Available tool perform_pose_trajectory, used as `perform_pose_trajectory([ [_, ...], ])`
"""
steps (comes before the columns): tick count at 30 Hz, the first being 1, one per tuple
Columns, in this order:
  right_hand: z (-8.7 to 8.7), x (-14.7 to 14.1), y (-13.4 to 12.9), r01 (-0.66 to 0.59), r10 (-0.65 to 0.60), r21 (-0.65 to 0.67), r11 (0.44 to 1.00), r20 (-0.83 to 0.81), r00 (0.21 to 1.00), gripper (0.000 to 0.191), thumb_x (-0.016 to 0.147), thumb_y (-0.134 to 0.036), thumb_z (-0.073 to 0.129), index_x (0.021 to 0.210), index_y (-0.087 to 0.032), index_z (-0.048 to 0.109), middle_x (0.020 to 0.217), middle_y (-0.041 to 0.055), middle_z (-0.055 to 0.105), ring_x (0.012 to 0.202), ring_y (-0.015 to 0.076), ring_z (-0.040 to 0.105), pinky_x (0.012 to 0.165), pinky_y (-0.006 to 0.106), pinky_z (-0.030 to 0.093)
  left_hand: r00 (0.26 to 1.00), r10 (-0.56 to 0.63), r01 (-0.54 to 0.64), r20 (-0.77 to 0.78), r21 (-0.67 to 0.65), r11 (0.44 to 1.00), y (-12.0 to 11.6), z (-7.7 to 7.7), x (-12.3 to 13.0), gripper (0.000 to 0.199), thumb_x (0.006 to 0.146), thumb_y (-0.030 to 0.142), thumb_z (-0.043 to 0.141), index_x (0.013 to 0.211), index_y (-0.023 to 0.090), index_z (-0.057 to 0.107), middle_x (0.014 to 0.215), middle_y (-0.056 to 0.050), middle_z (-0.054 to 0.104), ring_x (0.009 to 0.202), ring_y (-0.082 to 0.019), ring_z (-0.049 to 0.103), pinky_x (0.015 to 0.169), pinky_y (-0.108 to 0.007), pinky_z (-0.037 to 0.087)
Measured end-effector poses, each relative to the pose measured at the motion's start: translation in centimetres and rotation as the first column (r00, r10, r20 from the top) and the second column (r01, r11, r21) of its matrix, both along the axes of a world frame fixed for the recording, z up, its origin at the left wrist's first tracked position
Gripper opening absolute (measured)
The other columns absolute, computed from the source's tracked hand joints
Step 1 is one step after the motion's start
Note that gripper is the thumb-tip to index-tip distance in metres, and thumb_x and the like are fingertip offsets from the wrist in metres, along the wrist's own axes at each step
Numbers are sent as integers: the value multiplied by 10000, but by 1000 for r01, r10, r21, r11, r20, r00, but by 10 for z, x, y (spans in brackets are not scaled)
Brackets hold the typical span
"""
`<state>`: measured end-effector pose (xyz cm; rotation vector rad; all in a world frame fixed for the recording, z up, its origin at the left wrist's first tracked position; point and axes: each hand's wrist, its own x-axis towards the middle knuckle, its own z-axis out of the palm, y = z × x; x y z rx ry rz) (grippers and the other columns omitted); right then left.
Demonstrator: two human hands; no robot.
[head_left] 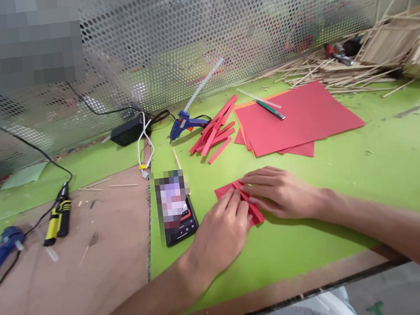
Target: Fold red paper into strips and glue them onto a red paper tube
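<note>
A small piece of red paper (257, 215) with fold lines lies on the green tabletop, partly covered by my hands. My left hand (221, 224) presses down on it from the left, with bent fingers held close together at the middle fold. From the other side, my right hand (284, 192) grips its right edge, fingertips close to those of the left. My fingers hide part of the folds. A phone (182, 231) with a lit screen, partly blurred, lies to the left of my left hand.
Behind the hands are red paper strips (216, 129), red sheets (296, 120) with green-handled tweezers (271, 110) on top, and a blue glue gun (185, 124). Wooden sticks (306, 68) pile up at the back right. Yellow-black pliers (58, 215) lie left. Perforated metal (181, 34) stands behind.
</note>
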<state>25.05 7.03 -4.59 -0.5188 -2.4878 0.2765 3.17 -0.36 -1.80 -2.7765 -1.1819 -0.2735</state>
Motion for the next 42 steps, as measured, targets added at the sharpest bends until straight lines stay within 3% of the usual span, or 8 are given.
perform_pose_trajectory([
  [9, -1, -6, -7, 58, -60, 54, 997, 47, 997, 258, 1048, -200, 543, 1211, -118, 726, 1253, 185, 766, 1130, 313, 747, 947, 498, 636, 998, 69, -69, 7, -17, 997, 0, -1, -4, 395, 1043, 266, 553, 1293, -27, 641, 1341, -286, 710, 1288, -370, 697, 1084, -461, 606],
  [22, 2, -10, -10, 64, -70, 66, 996, 90, 993, 283, 1058, -204, 514, 1229, -96, 711, 1243, 187, 765, 1141, 325, 736, 937, 489, 635, 999, -5, 1, 40, 91, 996, -2, -13, -13, 434, 1076, 285, 496, 1318, -29, 674, 1366, -261, 708, 1301, -349, 696, 1115, -446, 586],
  [30, 4, -7, -11, 17, -19, 31, 999, 70, 997, 284, 1047, -222, 549, 1253, -92, 693, 1256, 190, 762, 1180, 322, 731, 1023, 502, 620, 997, -66, 63, 43, 81, 995, 3, -9, -17, 435, 1077, 289, 501, 1301, -29, 695, 1370, -232, 716, 1299, -347, 689, 1132, -451, 562],
  [35, 5, -8, -11, 17, -19, 46, 999, 32, 999, 201, 1033, -221, 588, 1125, -94, 714, 1243, 190, 767, 1196, 331, 730, 1036, 513, 618, 994, -104, 98, 46, 118, 988, 5, -7, -20, 461, 1083, 315, 485, 1278, -42, 701, 1340, -239, 730, 1260, -348, 704, 1099, -444, 572],
  [42, 8, -8, -12, 16, -19, 49, 999, 68, 998, 253, 1037, -229, 585, 1177, -60, 710, 1273, 201, 757, 1199, 345, 728, 1039, 514, 619, 992, -107, 100, 65, 97, 990, 6, -6, -20, 451, 1080, 317, 499, 1279, -26, 713, 1330, -226, 738, 1253, -343, 702, 1082, -441, 584],
])
